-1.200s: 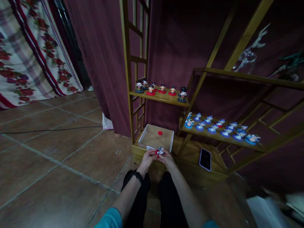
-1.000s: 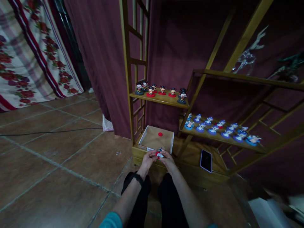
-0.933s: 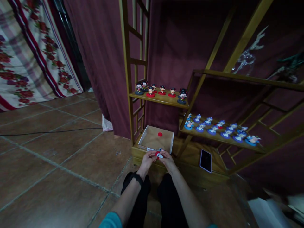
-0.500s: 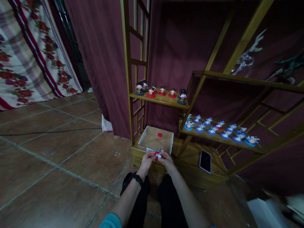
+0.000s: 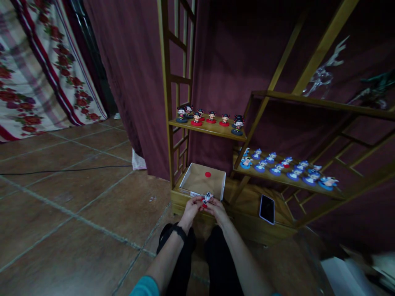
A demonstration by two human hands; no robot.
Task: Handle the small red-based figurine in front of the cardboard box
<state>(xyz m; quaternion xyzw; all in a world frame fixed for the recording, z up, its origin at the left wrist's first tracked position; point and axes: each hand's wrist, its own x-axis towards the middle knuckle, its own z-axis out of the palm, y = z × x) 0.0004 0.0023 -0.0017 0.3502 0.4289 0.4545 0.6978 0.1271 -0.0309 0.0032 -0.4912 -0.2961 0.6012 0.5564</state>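
Between my hands is a small figurine [image 5: 207,197], white and black on top, with a red round base [image 5: 204,205] under it. My left hand [image 5: 191,206] closes its fingers on the left side of the base. From the right, my right hand [image 5: 217,208] pinches the same piece. Both hands are just in front of the near edge of a shallow cardboard box [image 5: 188,183]. Inside that box lies a flat red disc [image 5: 207,174].
Wooden shelving [image 5: 212,129] holds several dark- and red-based figurines [image 5: 211,116] on one shelf. Several blue and purple figurines [image 5: 277,169] stand on a lower one at right. A phone [image 5: 267,209] lies on the bottom board. Glass ornaments [image 5: 322,78] stand higher up.
The figurine's top now shows upright above the red base; before, a white part lay low between my fingers. My hands stay at nearly the same spot.
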